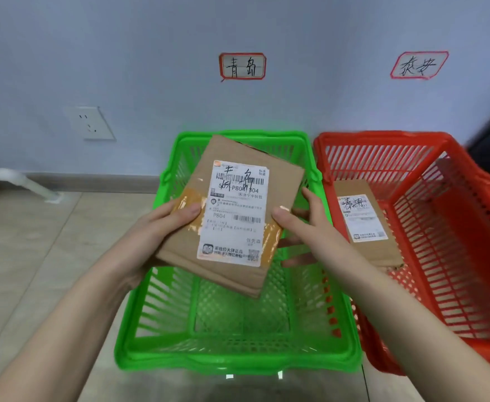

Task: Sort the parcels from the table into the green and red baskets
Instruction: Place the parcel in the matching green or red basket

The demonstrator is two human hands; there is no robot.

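parcel [232, 210], label up, hangs over the green basket [235, 352], its long axis running away from the person and leaning right. left hand [165, 224] and right hand [304, 224] grip its sides. red basket [441, 227] alongside holds another parcel [365, 219].

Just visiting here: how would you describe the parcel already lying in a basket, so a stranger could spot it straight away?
Find the red basket, the right one of two by the wall. Inside it, near its left side, lies a flat brown parcel, white label up. Unlike the other brown parcel, which the left hand and right hand hold above the green basket, nobody touches it.
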